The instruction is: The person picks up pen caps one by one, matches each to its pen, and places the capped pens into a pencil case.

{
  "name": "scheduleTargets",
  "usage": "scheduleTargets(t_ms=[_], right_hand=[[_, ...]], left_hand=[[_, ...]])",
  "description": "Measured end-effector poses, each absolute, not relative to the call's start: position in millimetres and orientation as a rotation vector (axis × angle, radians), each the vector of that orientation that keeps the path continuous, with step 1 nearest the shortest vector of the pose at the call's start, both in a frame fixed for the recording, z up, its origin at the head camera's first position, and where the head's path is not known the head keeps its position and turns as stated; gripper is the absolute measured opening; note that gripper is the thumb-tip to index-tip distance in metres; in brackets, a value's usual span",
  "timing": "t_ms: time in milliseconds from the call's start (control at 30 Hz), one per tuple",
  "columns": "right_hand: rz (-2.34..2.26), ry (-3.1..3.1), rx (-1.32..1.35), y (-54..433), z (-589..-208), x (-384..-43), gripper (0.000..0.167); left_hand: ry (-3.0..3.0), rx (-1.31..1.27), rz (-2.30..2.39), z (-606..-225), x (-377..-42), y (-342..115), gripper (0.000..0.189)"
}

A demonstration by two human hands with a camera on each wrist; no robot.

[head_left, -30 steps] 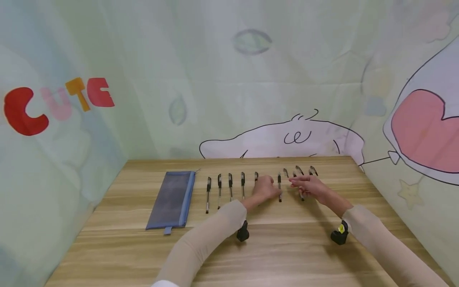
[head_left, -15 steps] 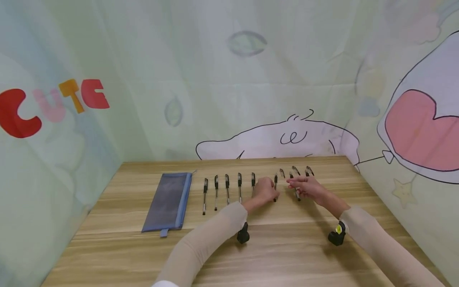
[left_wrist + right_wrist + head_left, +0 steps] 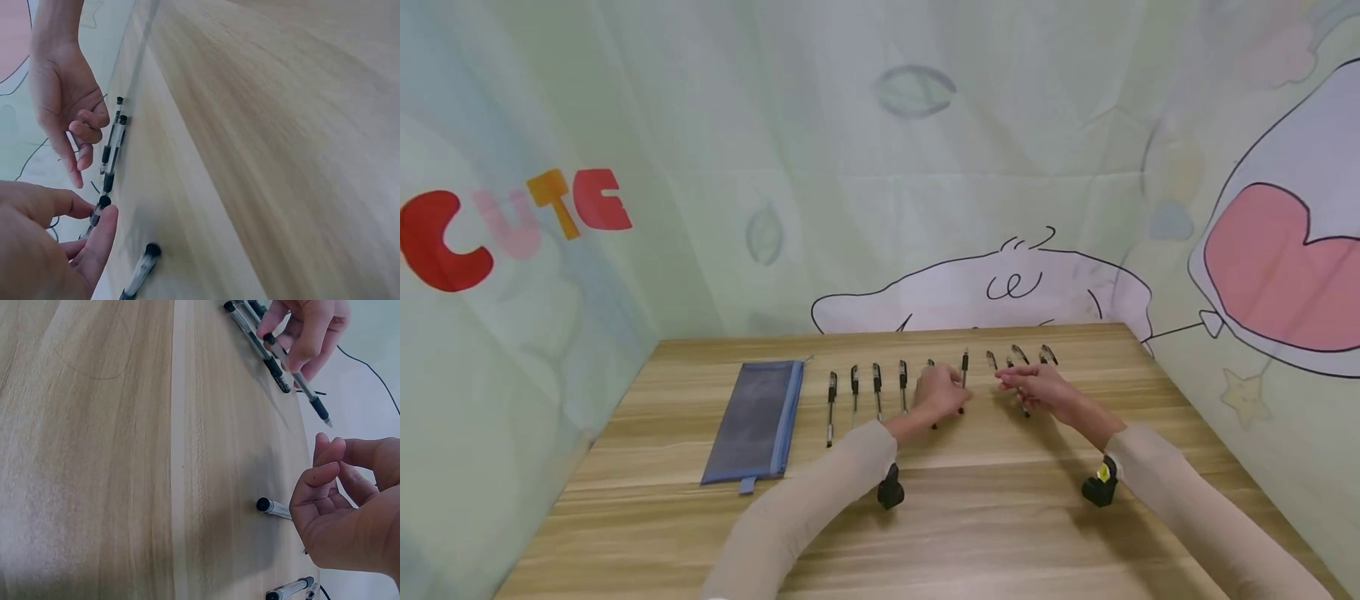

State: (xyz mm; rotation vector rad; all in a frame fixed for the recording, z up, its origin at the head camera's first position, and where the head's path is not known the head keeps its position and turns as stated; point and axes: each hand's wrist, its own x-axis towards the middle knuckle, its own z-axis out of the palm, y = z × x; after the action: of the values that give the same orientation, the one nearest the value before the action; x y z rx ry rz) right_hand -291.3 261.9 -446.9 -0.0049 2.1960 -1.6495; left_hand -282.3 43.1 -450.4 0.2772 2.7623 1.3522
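In the head view, my left hand (image 3: 938,392) pinches a black gel pen (image 3: 965,371) by its barrel, the bare tip pointing away. The right wrist view shows this uncapped pen (image 3: 300,381) tilted between thumb and fingers, above the wood. To the right, my right hand (image 3: 1041,390) hovers over an uncapped pen (image 3: 1024,406) with loosely bent fingers and nothing seen between them. That hand (image 3: 69,100) faces the left one in the left wrist view. Loose pen caps (image 3: 1019,354) lie beyond it. A capped pen (image 3: 932,364) is partly hidden behind my left hand.
Several capped pens (image 3: 877,383) lie in a row left of my hands. A blue mesh zip pouch (image 3: 751,421) lies flat further left on the wooden table (image 3: 970,517). A printed curtain (image 3: 850,200) rises behind the table's back edge.
My left hand has shifted left and slightly away, carrying the uncapped pen with it out of its earlier place. The right hand stays nearly still. The head view has turned slightly right.
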Motion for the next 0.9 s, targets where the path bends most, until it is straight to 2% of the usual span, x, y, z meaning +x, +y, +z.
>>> scheduleTargets(t_ms=[200, 400, 700, 900], right_hand=[[-1.618, 2.217, -0.014, 257, -441, -292, 0.047], [-1.607, 2.236, -0.027, 257, -438, -292, 0.047], [-1.614, 2.283, -0.008, 253, -430, -300, 0.046], [-1.608, 2.318, 0.019, 255, -429, -307, 0.045]], left_hand=[[2.710, 0.302, 1.380, -439, -270, 15, 0.038], [2.661, 0.293, 1.429, -431, -260, -17, 0.040], [2.507, 0.130, 1.598, -419, -245, -66, 0.037], [2.437, 0.005, 1.660, -425, -238, -88, 0.037]])
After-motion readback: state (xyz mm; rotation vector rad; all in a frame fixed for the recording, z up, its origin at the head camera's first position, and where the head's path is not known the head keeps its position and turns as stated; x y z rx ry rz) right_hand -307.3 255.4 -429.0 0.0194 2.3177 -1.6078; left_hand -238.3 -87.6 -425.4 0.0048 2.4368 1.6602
